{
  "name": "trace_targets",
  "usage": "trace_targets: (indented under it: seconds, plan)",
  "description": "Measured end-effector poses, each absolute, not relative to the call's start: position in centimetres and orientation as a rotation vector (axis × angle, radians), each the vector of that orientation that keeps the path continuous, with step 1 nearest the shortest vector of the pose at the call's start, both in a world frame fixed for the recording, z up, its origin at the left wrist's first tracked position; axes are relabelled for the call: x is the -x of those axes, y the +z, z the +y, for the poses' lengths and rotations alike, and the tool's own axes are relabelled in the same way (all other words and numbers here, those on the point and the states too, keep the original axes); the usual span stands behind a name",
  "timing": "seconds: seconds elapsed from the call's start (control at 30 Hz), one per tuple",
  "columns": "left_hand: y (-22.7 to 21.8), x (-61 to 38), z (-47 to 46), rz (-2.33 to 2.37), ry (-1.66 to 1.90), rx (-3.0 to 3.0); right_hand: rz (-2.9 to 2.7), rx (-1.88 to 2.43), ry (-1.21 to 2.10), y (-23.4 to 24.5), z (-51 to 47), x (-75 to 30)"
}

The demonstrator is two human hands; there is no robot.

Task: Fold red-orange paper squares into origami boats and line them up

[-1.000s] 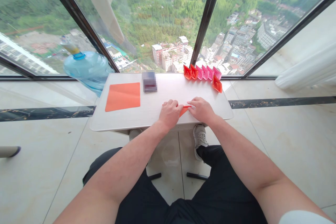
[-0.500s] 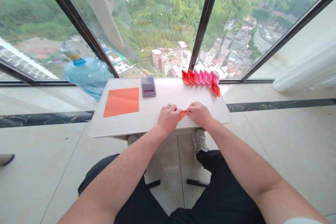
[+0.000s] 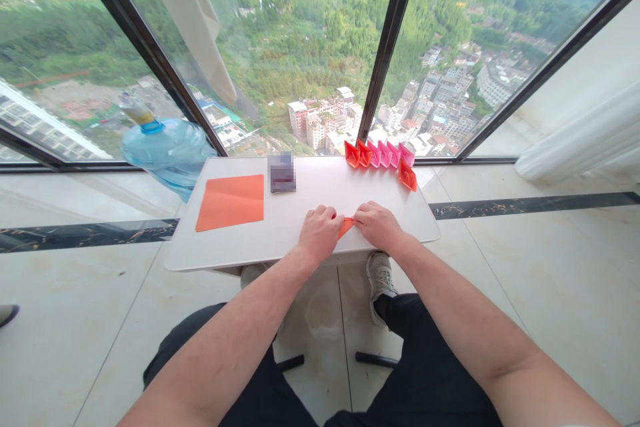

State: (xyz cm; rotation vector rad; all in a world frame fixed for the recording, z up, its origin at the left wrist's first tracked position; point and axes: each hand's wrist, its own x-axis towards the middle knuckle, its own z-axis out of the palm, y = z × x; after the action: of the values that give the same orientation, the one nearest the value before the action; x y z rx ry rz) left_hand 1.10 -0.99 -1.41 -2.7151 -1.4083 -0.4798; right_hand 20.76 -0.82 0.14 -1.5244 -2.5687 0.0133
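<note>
Between my two hands is a small folded piece of orange paper (image 3: 345,227), near the table's front edge. My left hand (image 3: 321,230) is closed on its left side, and my right hand (image 3: 376,223) pinches its right end. Fingers cover most of the paper, so its full shape is hidden. A flat orange sheet (image 3: 231,202) with a faint crease lies at the table's left. Toward the back right stand several folded paper boats, red (image 3: 352,155) and pink (image 3: 385,155), in a row, with one more red boat (image 3: 408,176) just in front.
The white table (image 3: 240,248) stands against tall windows with dark frames (image 3: 393,40). A blurred-out dark object (image 3: 283,173) sits at its back edge. A large blue water bottle (image 3: 170,150) is beyond the left corner. My legs and shoes (image 3: 381,275) are below the front edge.
The view has tilted up slightly, so everything sits a little lower. Both hands keep hold of the folded orange paper, with only slight finger movement.
</note>
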Motion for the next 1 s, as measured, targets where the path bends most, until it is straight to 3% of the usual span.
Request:
trace_targets:
  seconds: [1.0]
  plan:
    - [-0.9, -1.0, -1.2, -1.338, -0.421, 2.735, -2.621, 1.698, 0.036, 2.0, -2.1, -19.6]
